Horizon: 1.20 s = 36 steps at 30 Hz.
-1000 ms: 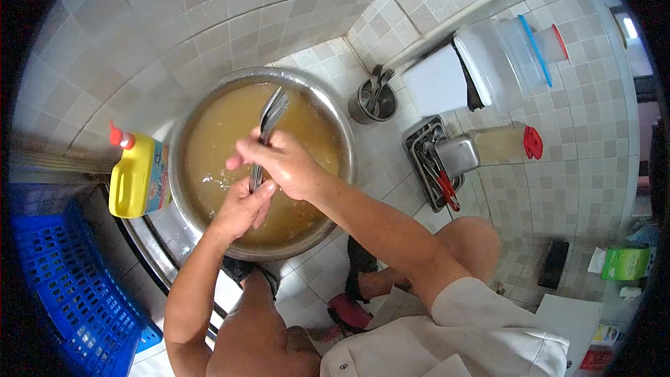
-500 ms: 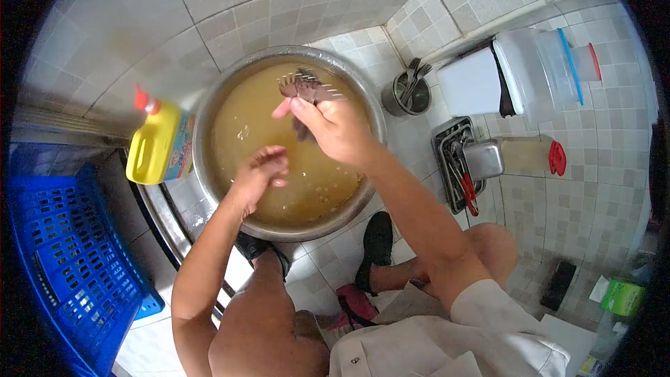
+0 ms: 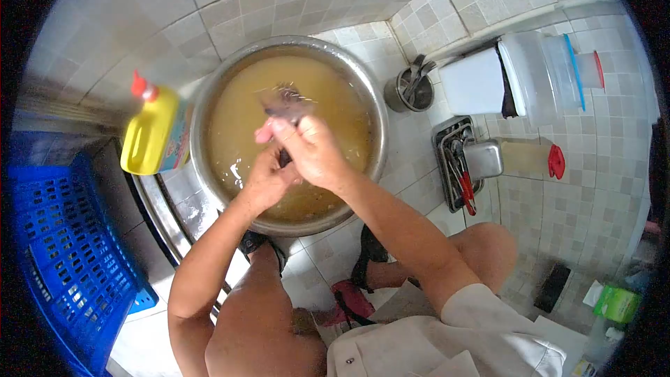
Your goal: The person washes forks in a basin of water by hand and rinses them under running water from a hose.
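A wide steel basin (image 3: 200, 132) full of cloudy yellowish water stands in front of me. Above the water, my right hand (image 3: 314, 153) is closed around a bunch of forks (image 3: 287, 98), their bright tines fanned out at the top and smeared by motion. My left hand (image 3: 267, 180) meets it from below, its fingers curled at the lower end of the bunch. A dark part shows between the two hands, and the rest there is hidden by my fingers.
Left of the basin are a yellow soap bottle (image 3: 149, 136) and a blue plastic basket (image 3: 70, 230). To the right stand a metal cup (image 3: 398, 95) with cutlery, a black rack (image 3: 443, 160) with utensils, a steel container (image 3: 484, 158) and stacked plastic boxes (image 3: 534, 77).
My left hand has come up and right to meet the right hand. The right hand and the forks have moved slightly left and down.
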{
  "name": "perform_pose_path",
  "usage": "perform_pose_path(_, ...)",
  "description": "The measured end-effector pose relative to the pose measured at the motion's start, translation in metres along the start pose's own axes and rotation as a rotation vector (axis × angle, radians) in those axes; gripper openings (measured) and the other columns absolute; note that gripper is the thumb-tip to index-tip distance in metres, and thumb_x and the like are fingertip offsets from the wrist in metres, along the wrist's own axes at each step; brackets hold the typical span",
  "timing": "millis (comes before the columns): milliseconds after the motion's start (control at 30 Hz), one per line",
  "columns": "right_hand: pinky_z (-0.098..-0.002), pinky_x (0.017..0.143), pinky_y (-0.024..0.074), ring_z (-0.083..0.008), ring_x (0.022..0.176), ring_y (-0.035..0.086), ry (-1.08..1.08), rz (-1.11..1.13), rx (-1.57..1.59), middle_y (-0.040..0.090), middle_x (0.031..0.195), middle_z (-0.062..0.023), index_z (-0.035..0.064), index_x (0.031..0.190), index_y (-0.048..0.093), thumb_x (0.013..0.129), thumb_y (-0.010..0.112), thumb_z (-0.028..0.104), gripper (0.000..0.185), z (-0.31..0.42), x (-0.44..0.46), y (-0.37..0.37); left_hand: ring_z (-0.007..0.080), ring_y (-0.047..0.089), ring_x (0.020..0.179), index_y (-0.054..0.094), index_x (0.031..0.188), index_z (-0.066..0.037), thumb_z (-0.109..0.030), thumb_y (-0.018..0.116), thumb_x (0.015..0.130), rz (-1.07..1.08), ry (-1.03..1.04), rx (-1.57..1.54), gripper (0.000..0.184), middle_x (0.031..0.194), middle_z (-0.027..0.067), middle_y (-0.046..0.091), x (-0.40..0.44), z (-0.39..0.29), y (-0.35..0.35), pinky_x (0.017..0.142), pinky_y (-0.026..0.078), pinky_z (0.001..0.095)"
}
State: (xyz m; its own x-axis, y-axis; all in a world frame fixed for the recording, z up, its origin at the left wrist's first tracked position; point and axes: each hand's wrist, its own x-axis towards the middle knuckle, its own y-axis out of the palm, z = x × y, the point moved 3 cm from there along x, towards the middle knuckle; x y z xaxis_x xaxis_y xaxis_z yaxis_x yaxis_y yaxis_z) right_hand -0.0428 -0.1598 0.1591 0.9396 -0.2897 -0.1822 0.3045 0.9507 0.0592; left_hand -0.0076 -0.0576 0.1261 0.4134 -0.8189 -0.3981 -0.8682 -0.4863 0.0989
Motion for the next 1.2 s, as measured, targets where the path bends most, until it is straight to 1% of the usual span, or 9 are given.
perform_pose_path(33,-0.0289,0.076,0.049,-0.0144,0.085,0.061,0.128,0.034,-0.042,0.066,0.09,-0.0087,0.0009,0.096,0.061,0.097,0.047,0.022,0.025,0.007,-0.004,0.003,0.0085,0.053,0.066,0.051,0.111,0.0,-0.009,0.055,0.084,0.031,-0.009,-0.037,0.028,0.081,0.0028,0.057,0.002,0.008,0.003,0.056,0.043,0.0231)
perform_pose_path(133,-0.0283,0.069,0.0494,-0.0134,0.076,0.061,0.119,0.165,0.098,0.064,0.082,-0.0087,0.0021,0.088,0.059,0.096,0.05,0.02,0.021,0.016,-0.006,-0.001,0.0134,0.055,0.074,0.052,0.109,0.001,-0.009,0.049,0.086,0.133,-0.167,-0.086,0.025,0.087,0.0055,0.058,-0.007,0.017,0.006,0.065,0.046,0.0258)
perform_pose_path(233,-0.0279,0.062,0.0475,-0.0138,0.071,0.06,0.168,0.235,0.381,0.062,0.074,-0.0092,0.0033,0.08,0.056,0.095,0.051,0.018,0.021,0.009,-0.005,-0.004,0.0138,0.059,0.08,0.055,0.096,0.002,-0.007,0.053,0.084,0.036,0.06,0.251,0.015,0.085,0.0055,0.063,-0.006,0.016,0.007,0.067,0.047,0.0286)
perform_pose_path(333,-0.0295,0.06,0.0466,-0.0142,0.064,0.057,0.035,-0.043,-0.03,0.06,0.068,-0.0064,0.003,0.075,0.059,0.095,0.051,0.03,0.034,0.029,-0.007,-0.016,0.0178,0.056,0.092,0.054,0.107,-0.001,-0.008,0.06,0.083,-0.238,0.392,0.157,0.026,0.098,0.0112,0.059,0.004,0.007,0.004,0.084,0.044,0.0318)
perform_pose_path(433,-0.0302,0.062,0.0468,-0.0146,0.066,0.057,-0.154,0.18,0.025,0.061,0.069,-0.0071,0.0019,0.078,0.06,0.096,0.049,0.029,0.034,0.042,-0.005,-0.02,0.0167,0.058,0.091,0.053,0.11,0.0,-0.008,0.063,0.082,-0.175,0.189,0.266,0.03,0.102,0.0121,0.059,0.004,0.006,-0.013,0.084,0.045,0.0312)
perform_pose_path(467,-0.0301,0.062,0.0466,-0.0137,0.068,0.057,-0.371,0.028,-0.165,0.062,0.072,-0.0077,0.001,0.08,0.06,0.096,0.048,0.025,0.031,0.042,-0.008,-0.019,0.0173,0.059,0.087,0.052,0.112,0.001,-0.007,0.065,0.08,-0.193,0.219,0.213,0.036,0.105,0.0121,0.059,0.008,0.011,-0.014,0.078,0.048,0.0309)
perform_pose_path(633,-0.0264,0.07,0.0467,-0.0133,0.078,0.059,-0.153,0.11,0.054,0.065,0.085,-0.0061,0.0008,0.094,0.059,0.095,0.051,0.02,0.021,0.033,0.001,-0.038,0.0183,0.058,0.084,0.052,0.111,0.003,-0.005,0.066,0.078,-0.347,0.073,0.122,0.037,0.107,0.0123,0.053,0.0,0.033,-0.015,0.07,0.05,0.0304)
perform_pose_path(933,-0.0323,0.076,0.0467,-0.0163,0.075,0.06,-0.036,-0.385,-0.339,0.068,0.077,-0.0099,0.0017,0.08,0.06,0.098,0.037,0.038,0.046,0.031,0.007,-0.12,0.0139,0.054,0.079,0.055,0.103,0.001,-0.002,0.058,0.083,-0.392,0.125,0.127,0.021,0.093,0.0068,0.054,0.008,0.036,-0.032,0.068,0.046,0.0266)
perform_pose_path(1200,-0.0362,0.074,0.0472,-0.02,0.07,0.057,-0.084,-0.825,0.019,0.063,0.074,-0.0108,0.0033,0.076,0.054,0.095,0.044,0.041,0.044,0.005,0.019,-0.324,0.0077,0.05,0.067,0.058,0.095,0.0,-0.005,0.057,0.087,-0.328,0.075,-0.022,0.009,0.077,0.0008,0.055,-0.009,0.027,-0.023,0.061,0.043,0.022)
